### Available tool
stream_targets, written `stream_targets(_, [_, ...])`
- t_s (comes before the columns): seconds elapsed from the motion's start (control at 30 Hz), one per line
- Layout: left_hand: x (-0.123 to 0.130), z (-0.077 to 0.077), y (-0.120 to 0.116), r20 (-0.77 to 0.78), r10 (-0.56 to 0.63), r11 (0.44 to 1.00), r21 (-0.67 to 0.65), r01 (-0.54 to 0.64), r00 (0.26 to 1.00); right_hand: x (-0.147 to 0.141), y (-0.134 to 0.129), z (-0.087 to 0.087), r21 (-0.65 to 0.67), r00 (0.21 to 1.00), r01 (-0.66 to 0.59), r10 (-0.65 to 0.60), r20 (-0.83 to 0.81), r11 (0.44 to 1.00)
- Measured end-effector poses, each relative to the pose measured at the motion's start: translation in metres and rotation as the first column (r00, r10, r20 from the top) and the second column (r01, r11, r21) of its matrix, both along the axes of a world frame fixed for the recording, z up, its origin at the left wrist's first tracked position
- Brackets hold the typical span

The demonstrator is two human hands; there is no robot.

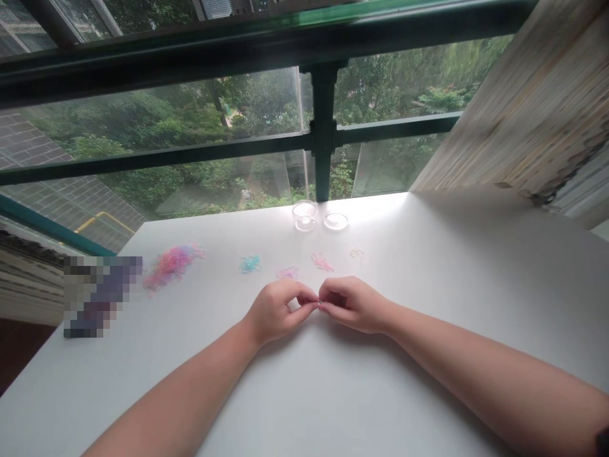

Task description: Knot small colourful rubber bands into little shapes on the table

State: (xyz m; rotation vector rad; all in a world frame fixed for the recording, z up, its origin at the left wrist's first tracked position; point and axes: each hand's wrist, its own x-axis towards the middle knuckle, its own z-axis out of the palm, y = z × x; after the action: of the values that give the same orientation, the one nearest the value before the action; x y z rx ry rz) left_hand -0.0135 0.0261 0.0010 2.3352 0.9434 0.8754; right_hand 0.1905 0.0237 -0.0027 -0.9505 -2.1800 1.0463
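Note:
My left hand (280,310) and my right hand (354,304) meet fingertip to fingertip above the white table, each closed in a pinch. A tiny pale glint shows between the fingertips, too small to name. Just beyond my left hand lies a lilac cluster of small rubber bands (289,273), partly hidden by it. Pink bands (322,261) lie past the meeting fingertips, and a few pale yellow bands (356,254) sit beyond my right hand. A turquoise cluster (250,263) rests farther left.
A large heap of mixed pink and purple bands (174,265) lies at the left, beside a pixelated patch (102,297). A round clear container (304,216) and a clear lid-like disc (335,221) stand at the table's (304,393) window edge. Curtains (504,108) hang at the right.

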Motion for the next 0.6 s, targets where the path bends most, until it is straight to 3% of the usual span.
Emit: stream_targets(0.6, [-0.0026,-0.0007,0.0021,0.013,0.036,0.999,-0.033,-0.036,0.999,0.0017,-0.0012,0.0009,-0.018,0.999,0.026,-0.027,-0.039,0.999])
